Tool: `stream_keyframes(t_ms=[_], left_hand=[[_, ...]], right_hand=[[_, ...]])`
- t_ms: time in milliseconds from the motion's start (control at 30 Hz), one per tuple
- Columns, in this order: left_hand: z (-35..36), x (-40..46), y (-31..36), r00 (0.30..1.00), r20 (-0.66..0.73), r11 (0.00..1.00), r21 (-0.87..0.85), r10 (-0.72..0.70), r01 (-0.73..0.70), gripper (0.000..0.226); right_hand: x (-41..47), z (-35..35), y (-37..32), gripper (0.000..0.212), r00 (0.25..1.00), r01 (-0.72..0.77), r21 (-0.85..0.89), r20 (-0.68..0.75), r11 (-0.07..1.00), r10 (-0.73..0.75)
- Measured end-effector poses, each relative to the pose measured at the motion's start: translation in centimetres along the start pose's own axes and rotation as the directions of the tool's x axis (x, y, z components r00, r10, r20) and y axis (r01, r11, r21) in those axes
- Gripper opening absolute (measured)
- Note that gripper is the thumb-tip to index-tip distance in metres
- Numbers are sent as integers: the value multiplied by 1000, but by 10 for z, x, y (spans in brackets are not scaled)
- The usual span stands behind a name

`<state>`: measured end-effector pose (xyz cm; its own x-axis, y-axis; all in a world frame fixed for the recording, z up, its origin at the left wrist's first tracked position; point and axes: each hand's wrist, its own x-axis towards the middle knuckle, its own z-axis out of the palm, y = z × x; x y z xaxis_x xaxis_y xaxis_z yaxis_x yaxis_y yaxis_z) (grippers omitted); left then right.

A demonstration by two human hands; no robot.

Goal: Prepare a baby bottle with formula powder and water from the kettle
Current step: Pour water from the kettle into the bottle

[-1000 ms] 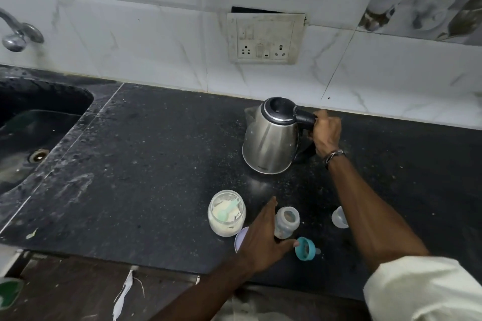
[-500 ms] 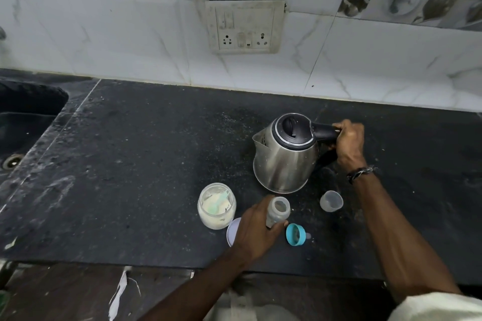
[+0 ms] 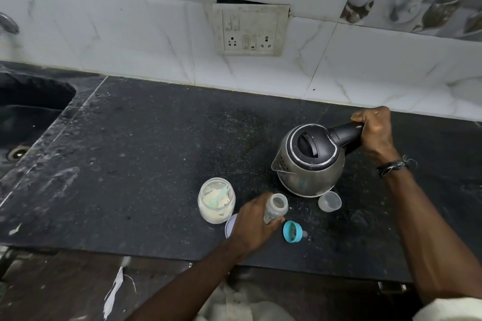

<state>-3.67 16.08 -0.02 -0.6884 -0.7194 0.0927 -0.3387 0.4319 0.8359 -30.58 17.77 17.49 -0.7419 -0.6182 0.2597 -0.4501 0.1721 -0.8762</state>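
Observation:
My right hand (image 3: 375, 135) grips the black handle of the steel kettle (image 3: 309, 164), which hangs just above the counter with its lid closed and its spout pointing left. My left hand (image 3: 251, 221) is shut on the small clear baby bottle (image 3: 276, 206), which stands open-topped on the black counter (image 3: 130, 164) just below the kettle's spout. An open glass jar of formula powder (image 3: 216, 199) with a pale green scoop inside stands left of the bottle. The teal bottle ring with its teat (image 3: 292, 231) lies on its side right of my left hand.
A clear bottle cap (image 3: 329, 201) sits upturned under the kettle's right side. The jar's lid (image 3: 229, 225) lies half hidden behind my left hand. A dark sink (image 3: 28, 117) is at the left, and a wall socket plate (image 3: 250, 30) is above the counter.
My right hand has carried the kettle toward me and closer to the bottle. My left hand, open above the counter a second ago, has closed round the bottle.

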Motion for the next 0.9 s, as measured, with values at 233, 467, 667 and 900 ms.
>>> stream_keyframes(t_ms=[233,467,667,900], left_hand=[[-1,-1,0,1000,13,1000,-1,4,-4,46],[-1,-2,2,1000,8,1000,8,6,-6,48],[-2,-2,2,1000,5,1000,5,-3,3,46],[-1,-1,1,1000,8,1000,6,8,-8,45]], right_hand=[[1,-2,-2,26,986,97,-72,139,993,-87],[-1,1,-9,35,977,173,-139,152,975,-151],[4,-4,-10,22,977,174,-122,147,977,-155],[10,-7,-9,32,963,230,-144,178,963,-203]])
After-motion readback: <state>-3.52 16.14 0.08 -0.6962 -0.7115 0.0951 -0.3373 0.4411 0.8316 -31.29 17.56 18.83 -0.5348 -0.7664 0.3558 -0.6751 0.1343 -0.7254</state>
